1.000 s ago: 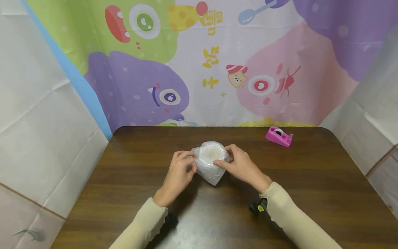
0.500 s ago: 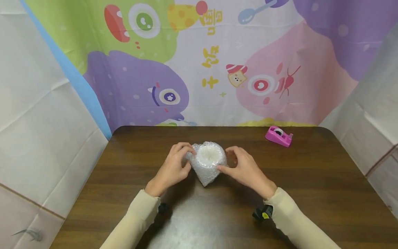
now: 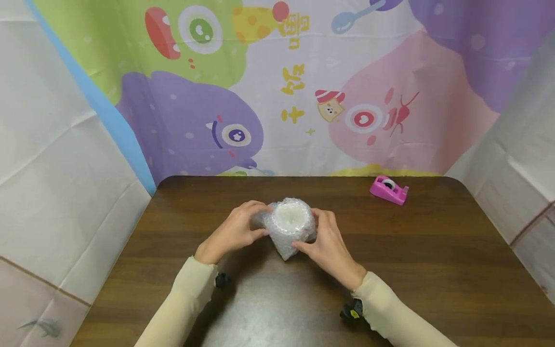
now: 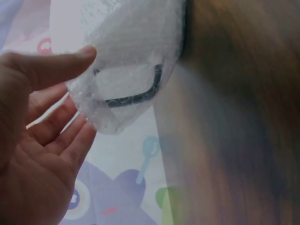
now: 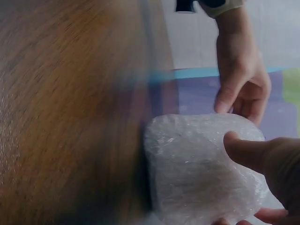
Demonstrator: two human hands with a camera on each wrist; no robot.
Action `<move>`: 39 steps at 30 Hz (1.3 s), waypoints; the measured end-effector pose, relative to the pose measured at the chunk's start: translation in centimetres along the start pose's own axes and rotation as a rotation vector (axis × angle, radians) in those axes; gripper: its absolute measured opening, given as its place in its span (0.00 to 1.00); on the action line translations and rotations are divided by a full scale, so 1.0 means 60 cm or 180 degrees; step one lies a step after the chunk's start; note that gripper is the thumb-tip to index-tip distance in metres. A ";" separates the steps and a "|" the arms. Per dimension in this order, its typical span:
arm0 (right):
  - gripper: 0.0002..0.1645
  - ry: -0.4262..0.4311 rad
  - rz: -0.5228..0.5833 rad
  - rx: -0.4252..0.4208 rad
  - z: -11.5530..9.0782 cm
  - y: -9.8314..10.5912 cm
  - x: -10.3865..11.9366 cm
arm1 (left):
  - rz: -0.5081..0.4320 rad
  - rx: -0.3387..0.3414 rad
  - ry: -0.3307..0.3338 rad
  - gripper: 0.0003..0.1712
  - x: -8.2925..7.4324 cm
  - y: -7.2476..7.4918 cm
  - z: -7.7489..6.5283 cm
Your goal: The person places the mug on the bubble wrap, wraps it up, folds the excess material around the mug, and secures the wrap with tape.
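Note:
A mug wrapped in bubble wrap [image 3: 291, 224] stands near the middle of the table, its round white end facing up. In the left wrist view, the dark-edged handle [image 4: 133, 99] shows through the wrap. My left hand [image 3: 234, 229] holds the handle side, thumb on the near face and fingertips at the wrap's edge. On the other side, my right hand [image 3: 331, 248] grips the wrapped body. Its thumb [image 5: 246, 152] presses the near face while the fingers reach round behind, partly hidden.
A pink tape dispenser [image 3: 389, 190] sits at the back right of the brown wooden table [image 3: 433, 265]. Behind the table hangs a cloth with cartoon monsters [image 3: 199, 115]. Pale sheets [image 3: 65, 120] flank both sides.
The wrapped mug has shifted a little left and turned slightly. My left hand has moved left, its thumb and fingers spread wider. My right hand's thumb is now lower on the wrap.

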State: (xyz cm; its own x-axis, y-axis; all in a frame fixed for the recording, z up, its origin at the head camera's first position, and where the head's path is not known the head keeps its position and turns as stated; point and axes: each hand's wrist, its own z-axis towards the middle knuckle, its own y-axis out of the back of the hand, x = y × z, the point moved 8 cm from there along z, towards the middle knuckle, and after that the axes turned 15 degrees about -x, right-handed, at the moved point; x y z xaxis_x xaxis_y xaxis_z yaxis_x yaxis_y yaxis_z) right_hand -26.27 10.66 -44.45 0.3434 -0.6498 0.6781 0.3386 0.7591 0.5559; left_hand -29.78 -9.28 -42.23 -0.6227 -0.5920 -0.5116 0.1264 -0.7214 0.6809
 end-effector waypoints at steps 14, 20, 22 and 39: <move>0.46 -0.0104 0.0438 0.0070 0.009 -0.026 -0.011 | 0.0330 -0.0099 -0.0098 0.19 0.002 0.010 0.008; 0.45 -0.0049 0.0474 0.0105 0.014 -0.041 -0.015 | 0.0411 -0.0037 -0.0032 0.18 0.012 0.013 0.005; 0.44 -0.0047 0.0486 0.0128 0.017 -0.047 -0.015 | 0.0421 -0.0038 0.0004 0.19 0.019 0.016 0.004; 0.42 0.0249 0.0362 0.0242 0.061 -0.092 0.003 | 0.0625 -0.0235 0.0000 0.20 0.047 0.052 0.013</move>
State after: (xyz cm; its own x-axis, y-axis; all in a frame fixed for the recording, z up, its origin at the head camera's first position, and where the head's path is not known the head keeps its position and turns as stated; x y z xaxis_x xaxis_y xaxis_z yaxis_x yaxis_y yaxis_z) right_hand -31.30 6.48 -45.64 0.4440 -0.5584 0.7008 0.2276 0.8267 0.5145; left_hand -31.75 -12.95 -41.15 -0.5805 -0.7239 -0.3729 0.3016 -0.6165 0.7273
